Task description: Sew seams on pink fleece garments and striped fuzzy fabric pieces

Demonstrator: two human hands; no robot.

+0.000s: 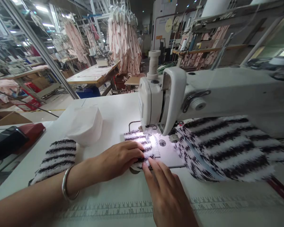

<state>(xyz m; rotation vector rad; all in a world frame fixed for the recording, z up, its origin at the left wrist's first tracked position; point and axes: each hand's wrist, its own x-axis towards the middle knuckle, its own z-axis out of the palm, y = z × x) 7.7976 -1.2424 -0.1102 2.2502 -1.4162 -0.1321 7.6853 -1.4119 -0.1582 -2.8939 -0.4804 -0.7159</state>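
A small piece of fuzzy black-and-white striped fabric (134,135) lies under the needle area of a white sewing machine (151,101). My left hand (119,159), with a silver bangle at the wrist, rests flat on this piece, fingers stretched over its stripes. My right hand (167,192) touches the near edge of the same piece with its fingertips, the fingers extended and slightly apart. The machine's lamp lights the fabric brightly. Beneath my left fingers part of the piece is hidden, and my left thumb does not show.
A larger striped fabric bundle (227,148) lies right of the needle. Left are another striped piece (59,156) and a stack of white pieces (85,126). A printed ruler (123,212) runs along the table's front. Hanging pink garments (124,47) and other worktables stand behind.
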